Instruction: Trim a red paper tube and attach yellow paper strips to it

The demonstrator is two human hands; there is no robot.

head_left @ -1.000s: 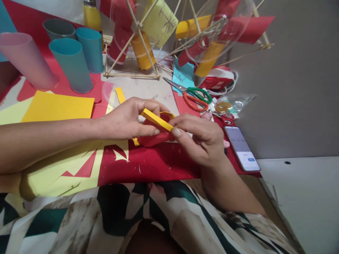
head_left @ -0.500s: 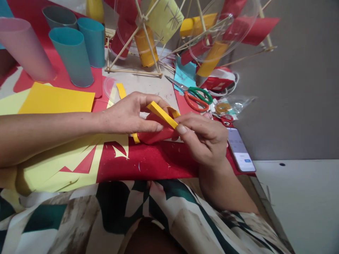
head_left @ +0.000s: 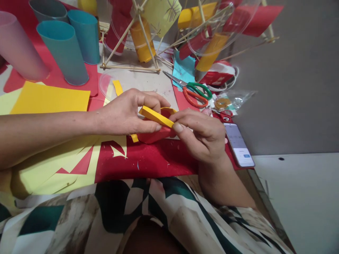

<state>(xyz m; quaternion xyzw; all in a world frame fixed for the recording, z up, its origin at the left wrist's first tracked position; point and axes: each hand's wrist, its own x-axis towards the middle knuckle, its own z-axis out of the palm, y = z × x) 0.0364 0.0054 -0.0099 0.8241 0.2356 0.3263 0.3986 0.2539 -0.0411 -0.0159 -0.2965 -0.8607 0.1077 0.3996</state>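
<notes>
A yellow paper strip (head_left: pixel 156 116) is pinched at both ends above a red paper roll (head_left: pixel 155 134), which lies near the front edge of the table (head_left: pixel 148 84) on a red sheet (head_left: pixel 148 160). The left hand (head_left: pixel 127 113) closes thumb and fingers on the strip's left end and on the roll beneath it. The right hand (head_left: pixel 202 135) nips the strip's right end between thumb and forefinger, its grip narrow. Just right of that hand, at the table's right edge, lies a phone (head_left: pixel 239 144) with its screen lit. Behind the hands lie scissors (head_left: pixel 194 93) with green and orange handles. Toward the back left corner stand teal paper tubes (head_left: pixel 63 53), with a yellow card sheet (head_left: pixel 50 98) in front of them. At the back edge stands a stick frame (head_left: pixel 137 38) carrying coloured paper rolls.
</notes>
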